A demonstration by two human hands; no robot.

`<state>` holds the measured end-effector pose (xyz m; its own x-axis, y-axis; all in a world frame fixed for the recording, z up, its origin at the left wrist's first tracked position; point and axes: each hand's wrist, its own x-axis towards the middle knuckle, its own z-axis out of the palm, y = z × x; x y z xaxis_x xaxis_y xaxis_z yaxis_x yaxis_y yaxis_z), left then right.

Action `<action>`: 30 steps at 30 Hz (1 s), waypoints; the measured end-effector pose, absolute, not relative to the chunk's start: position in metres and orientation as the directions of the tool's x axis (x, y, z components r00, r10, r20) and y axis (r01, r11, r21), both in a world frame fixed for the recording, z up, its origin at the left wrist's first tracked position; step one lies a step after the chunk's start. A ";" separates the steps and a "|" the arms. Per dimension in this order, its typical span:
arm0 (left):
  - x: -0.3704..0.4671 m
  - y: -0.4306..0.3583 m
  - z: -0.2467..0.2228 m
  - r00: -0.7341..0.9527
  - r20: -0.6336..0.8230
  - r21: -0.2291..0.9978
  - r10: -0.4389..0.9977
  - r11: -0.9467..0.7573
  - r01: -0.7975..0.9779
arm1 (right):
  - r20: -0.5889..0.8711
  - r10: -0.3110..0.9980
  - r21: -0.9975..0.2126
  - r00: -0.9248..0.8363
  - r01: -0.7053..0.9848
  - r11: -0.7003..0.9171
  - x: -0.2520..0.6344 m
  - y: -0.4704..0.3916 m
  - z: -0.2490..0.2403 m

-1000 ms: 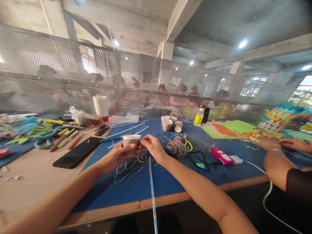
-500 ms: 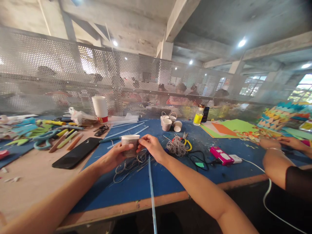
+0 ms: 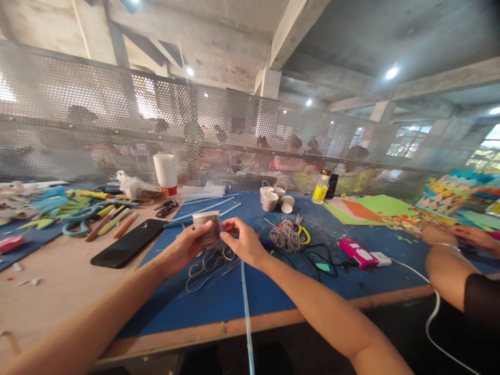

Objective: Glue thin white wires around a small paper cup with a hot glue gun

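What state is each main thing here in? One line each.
Held cup, upright, gripped in the left hand
Small looped cups, upright
Separate small cup, on its side
Phone at left, flat, screen dark
Bottle, standing, capped
Tall white cups, seemingly stacked, standing
Grey cord bundle, tangled
Red-and-yellow scissors, partly covered, open or shut unclear

We see a pale-rimmed grey cup (image 3: 209, 231), blue mat (image 3: 281, 294), black phone (image 3: 128, 244), magenta box (image 3: 356, 253), yellow-handled scissors (image 3: 308, 237), grey dot-perforated screen (image 3: 230, 125).

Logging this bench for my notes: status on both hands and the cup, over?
Left hand gripping grey cup, roughly upright. Right hand close beside it, contact unclear. Loose cord on blue mat below.
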<state>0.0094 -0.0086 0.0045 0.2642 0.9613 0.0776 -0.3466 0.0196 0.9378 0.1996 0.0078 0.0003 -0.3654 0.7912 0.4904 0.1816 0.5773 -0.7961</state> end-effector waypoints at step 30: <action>0.008 -0.008 0.007 0.144 0.011 0.914 0.990 0.049 -0.403 | 0.219 0.792 -0.109 -0.571 0.792 0.601 0.289 0.024 0.017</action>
<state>0.0083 -0.0078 0.0065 0.1440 0.9895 0.0108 -0.4030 0.0487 0.9139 0.2887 0.0236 0.0168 -0.5707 0.7915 0.2187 0.7918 0.6010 -0.1091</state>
